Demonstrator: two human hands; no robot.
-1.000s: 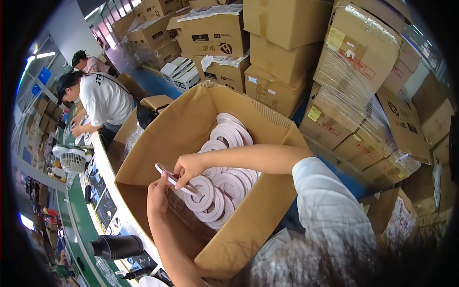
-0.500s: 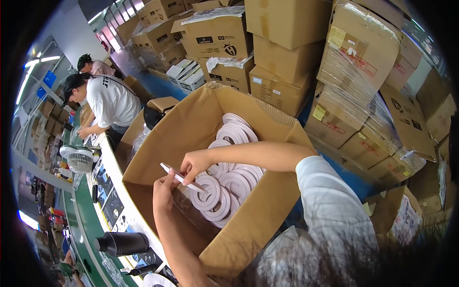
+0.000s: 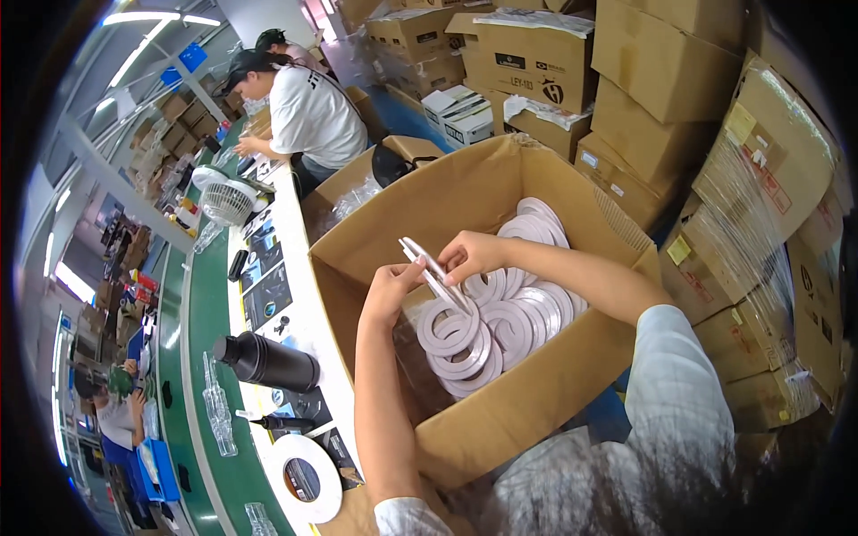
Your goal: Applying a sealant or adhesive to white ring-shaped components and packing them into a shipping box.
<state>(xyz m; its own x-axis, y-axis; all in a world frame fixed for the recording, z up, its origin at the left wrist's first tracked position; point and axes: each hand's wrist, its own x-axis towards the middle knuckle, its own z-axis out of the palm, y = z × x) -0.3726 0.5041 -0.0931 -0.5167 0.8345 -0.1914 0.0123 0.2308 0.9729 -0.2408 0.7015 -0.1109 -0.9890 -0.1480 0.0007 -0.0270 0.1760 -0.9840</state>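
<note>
Above an open cardboard box (image 3: 536,420), both of my hands grip thin white rings (image 3: 433,272), seen nearly edge-on and fanned slightly apart at the top. My left hand (image 3: 393,290) pinches them from the left side. Fingers of my right hand (image 3: 474,256) close on their right side. How many rings are held cannot be made out. Inside the box lies a pile of flat white rings (image 3: 449,332), overlapping each other, just below my hands.
Left of the box runs a white worktop with a black bottle (image 3: 266,361), a single white ring (image 3: 332,478) and dark printed cards (image 3: 266,295). Beyond it are a green conveyor (image 3: 183,357) and a white fan (image 3: 225,198). Co-workers (image 3: 299,107) stand farther along. Stacked cartons (image 3: 661,134) rise behind.
My view has swung left, so the box and hands sit farther right, and the ring on the worktop shows more fully. The held rings, earlier close together, now spread apart at the top.
</note>
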